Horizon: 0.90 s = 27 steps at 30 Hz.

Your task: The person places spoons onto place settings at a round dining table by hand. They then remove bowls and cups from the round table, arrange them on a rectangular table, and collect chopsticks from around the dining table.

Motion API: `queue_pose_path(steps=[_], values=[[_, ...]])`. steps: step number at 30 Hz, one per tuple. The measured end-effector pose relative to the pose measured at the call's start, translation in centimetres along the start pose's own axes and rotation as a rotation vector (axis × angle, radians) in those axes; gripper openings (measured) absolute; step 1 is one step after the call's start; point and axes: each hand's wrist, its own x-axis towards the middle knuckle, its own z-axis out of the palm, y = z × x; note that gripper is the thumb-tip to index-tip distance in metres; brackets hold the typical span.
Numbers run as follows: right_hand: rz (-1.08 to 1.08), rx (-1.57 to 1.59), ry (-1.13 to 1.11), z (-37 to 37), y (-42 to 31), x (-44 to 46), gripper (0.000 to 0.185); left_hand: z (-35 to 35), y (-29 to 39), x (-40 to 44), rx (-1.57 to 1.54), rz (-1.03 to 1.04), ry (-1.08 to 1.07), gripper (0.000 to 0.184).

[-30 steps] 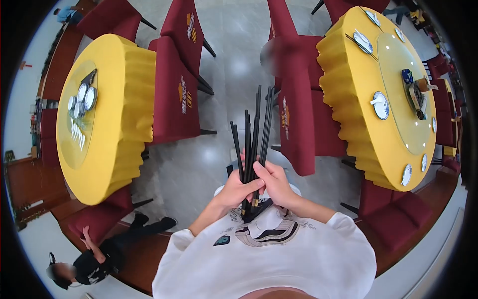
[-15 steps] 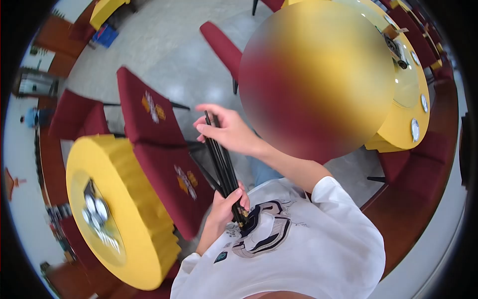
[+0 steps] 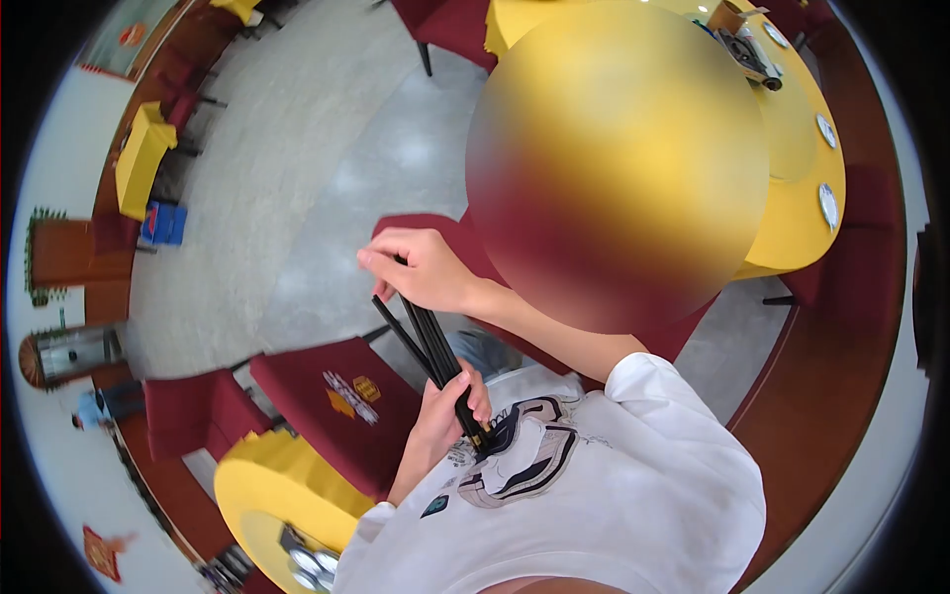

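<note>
A bundle of black chopsticks point(image 3: 435, 346) slants up and away from my white shirt. Its lower part is wrapped by my left hand point(image 3: 447, 408), and gold-coloured ends show just below the fingers. My right hand point(image 3: 421, 269) is bent over the upper ends, its fingers closed about them. A dark tip pokes out between those fingers, while the palm hides how many sticks it holds. A couple of chopsticks splay out to the left of the bundle, their upper ends free.
Maroon chairs point(image 3: 332, 401) stand ahead and to the left. A yellow-covered table point(image 3: 287, 475) with dishes is at lower left; another yellow table point(image 3: 792, 238) with plates is at right. A blurred disc covers the upper middle. A blue crate point(image 3: 164, 224) and a person point(image 3: 94, 408) are far left.
My view has turned, so the left-hand table and chairs sit lower. My right hand has gone from partly spread to curled over the upper ends. Some chopsticks have fanned out leftward.
</note>
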Motion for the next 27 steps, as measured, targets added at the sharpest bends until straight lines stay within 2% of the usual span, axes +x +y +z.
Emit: queue_pose_path(steps=[2, 4, 5, 9, 12, 16, 20, 23, 24, 25, 27], values=[[-0.002, -0.029, 0.056, -0.6, 0.2, 2.7, 0.024, -1.7, 3.3, 3.1, -0.06, -0.077, -0.1, 0.02], [-0.294, -0.462, 0.189, -1.1, 1.3, 5.8, 0.027, -3.9, 6.5, 6.4, -0.005, -0.158, -0.153, 0.021], [-0.235, -0.38, 0.274, -1.2, 1.8, 7.7, 0.028, -5.2, 8.5, 8.1, 0.041, -0.218, -0.178, 0.021], [-0.151, -0.436, 0.379, -1.4, 3.6, 16.6, 0.025, -11.1, 16.7, 15.4, 0.07, -0.364, -0.37, 0.02], [-0.156, -0.553, 0.478, -0.6, 5.9, 24.4, 0.025, -15.8, 24.7, 19.8, 0.277, -0.466, -0.348, 0.017], [-0.026, -0.321, 0.595, 2.1, 6.4, 33.3, 0.025, -19.7, 34.2, 22.3, 0.254, -0.589, -0.356, 0.017], [0.043, -0.4, 0.662, 1.9, 6.7, 38.6, 0.024, -21.7, 40.9, 25.2, 0.163, -0.772, -0.377, 0.021], [-0.044, -0.543, 0.767, 1.1, 7.3, 40.1, 0.028, -21.7, 44.2, 28.7, 0.262, -0.829, -0.336, 0.028], [-0.005, -0.33, 0.879, 0.7, 7.2, 39.7, 0.033, -21.5, 45.0, 29.9, 0.276, -0.851, -0.348, 0.028], [0.028, -0.113, 0.98, 0.1, 7.1, 39.1, 0.04, -21.2, 45.6, 31.2, 0.418, -0.767, -0.306, 0.03], [0.137, 0.007, 1.1, -2.2, 6.9, 36.3, 0.043, -20.6, 47.0, 33.8, 0.602, -0.648, -0.234, 0.034]])
